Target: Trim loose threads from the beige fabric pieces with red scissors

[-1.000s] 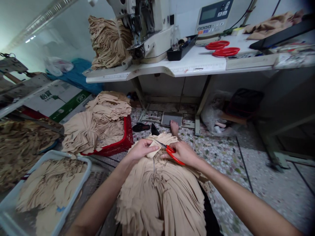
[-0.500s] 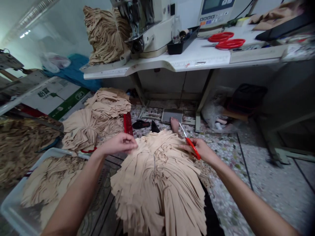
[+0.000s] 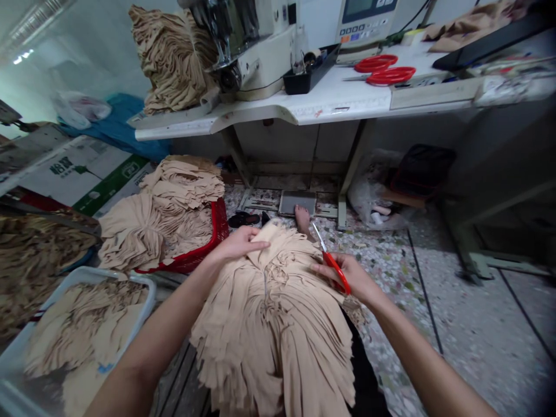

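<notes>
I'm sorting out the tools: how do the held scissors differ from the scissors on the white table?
The held scissors are in the right hand; the table scissors lie on the white table. The held scissors point mostly forward, while the table scissors point left. Both have red handles.

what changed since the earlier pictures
The left hand swung out left, then returned to the far edge of the beige fabric. The right hand moved right, turning the scissors from leftward to forward; it still grips them. The white table stayed put.
</notes>
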The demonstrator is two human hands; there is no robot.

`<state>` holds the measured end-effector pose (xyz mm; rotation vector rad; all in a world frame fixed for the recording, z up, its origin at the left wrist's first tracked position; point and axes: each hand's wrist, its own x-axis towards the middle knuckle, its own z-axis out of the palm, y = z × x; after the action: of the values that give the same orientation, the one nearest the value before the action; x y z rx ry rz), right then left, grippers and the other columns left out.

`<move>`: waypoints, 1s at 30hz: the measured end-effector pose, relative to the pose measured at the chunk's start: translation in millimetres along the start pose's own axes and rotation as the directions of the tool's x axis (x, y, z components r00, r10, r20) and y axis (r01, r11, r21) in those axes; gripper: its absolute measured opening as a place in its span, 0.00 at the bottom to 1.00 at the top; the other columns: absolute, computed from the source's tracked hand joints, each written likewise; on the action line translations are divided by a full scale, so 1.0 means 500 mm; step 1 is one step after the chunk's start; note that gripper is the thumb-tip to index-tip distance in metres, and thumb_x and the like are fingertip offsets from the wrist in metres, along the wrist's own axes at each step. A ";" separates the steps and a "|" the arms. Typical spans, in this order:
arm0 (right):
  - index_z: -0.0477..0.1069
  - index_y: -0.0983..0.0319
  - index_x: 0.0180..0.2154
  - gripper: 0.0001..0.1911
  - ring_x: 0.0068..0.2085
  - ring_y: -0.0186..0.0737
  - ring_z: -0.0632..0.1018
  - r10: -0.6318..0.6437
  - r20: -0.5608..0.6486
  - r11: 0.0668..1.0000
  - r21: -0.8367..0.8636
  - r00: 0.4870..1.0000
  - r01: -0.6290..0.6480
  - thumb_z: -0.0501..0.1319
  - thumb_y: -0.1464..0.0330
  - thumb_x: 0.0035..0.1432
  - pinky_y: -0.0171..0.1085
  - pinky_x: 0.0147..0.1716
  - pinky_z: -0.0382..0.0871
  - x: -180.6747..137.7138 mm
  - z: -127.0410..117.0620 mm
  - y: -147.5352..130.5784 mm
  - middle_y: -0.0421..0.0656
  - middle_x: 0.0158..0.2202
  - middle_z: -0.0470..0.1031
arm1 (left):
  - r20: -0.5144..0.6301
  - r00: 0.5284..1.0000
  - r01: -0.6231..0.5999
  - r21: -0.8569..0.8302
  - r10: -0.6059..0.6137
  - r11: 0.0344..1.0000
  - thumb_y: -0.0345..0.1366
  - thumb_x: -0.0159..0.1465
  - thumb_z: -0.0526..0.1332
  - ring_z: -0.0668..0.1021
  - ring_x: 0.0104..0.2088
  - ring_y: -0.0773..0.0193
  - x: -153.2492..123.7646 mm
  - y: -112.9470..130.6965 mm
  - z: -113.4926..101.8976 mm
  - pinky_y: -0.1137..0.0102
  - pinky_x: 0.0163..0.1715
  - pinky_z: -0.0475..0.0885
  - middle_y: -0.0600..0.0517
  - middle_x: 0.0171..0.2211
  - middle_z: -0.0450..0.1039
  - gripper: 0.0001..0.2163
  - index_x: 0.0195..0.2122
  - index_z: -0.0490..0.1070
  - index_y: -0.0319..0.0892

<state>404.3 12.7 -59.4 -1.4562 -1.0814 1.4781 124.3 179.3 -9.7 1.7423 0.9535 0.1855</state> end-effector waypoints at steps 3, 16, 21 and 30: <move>0.62 0.59 0.25 0.29 0.18 0.30 0.61 0.007 -0.013 1.000 0.006 1.000 -0.007 0.71 0.44 0.49 0.32 0.18 0.52 -0.006 -0.009 -0.001 0.33 0.16 0.63 | -0.052 0.995 0.059 -0.331 -0.080 0.942 0.48 0.58 0.72 0.77 0.29 0.63 -0.045 0.003 -0.026 0.72 0.30 0.68 0.45 0.34 0.80 0.20 0.41 0.80 0.34; 0.63 0.58 0.31 0.22 0.27 0.39 0.70 -0.287 0.054 0.637 -0.735 0.956 0.233 0.57 0.47 0.65 0.35 0.27 0.54 0.002 0.073 -0.075 0.39 0.25 0.69 | -0.142 0.989 -0.026 -0.429 -0.039 0.903 0.49 0.53 0.76 0.78 0.29 0.62 -0.025 0.041 0.015 0.71 0.31 0.69 0.45 0.32 0.81 0.23 0.38 0.81 0.32; 0.65 0.58 0.34 0.23 0.29 0.44 0.74 -0.244 0.071 0.490 -0.852 0.967 0.186 0.55 0.45 0.65 0.36 0.27 0.51 0.005 0.060 -0.088 0.44 0.28 0.74 | -0.123 0.990 -0.002 -0.491 -0.067 0.871 0.46 0.49 0.78 0.79 0.31 0.61 -0.031 0.045 0.035 0.70 0.34 0.71 0.45 0.35 0.81 0.23 0.40 0.82 0.34; 0.67 0.59 0.34 0.26 0.31 0.45 0.76 -0.288 0.140 0.448 -0.855 0.947 0.263 0.56 0.43 0.64 0.36 0.28 0.52 0.035 0.064 -0.096 0.45 0.30 0.77 | -0.060 0.995 0.042 -0.524 -0.086 0.851 0.44 0.48 0.78 0.77 0.26 0.66 -0.032 0.061 0.053 0.74 0.30 0.68 0.49 0.30 0.81 0.19 0.36 0.83 0.35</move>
<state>369.9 43.8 -20.6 -1.7893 -2.1338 0.6100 143.6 146.7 11.1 1.2036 0.9135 0.4346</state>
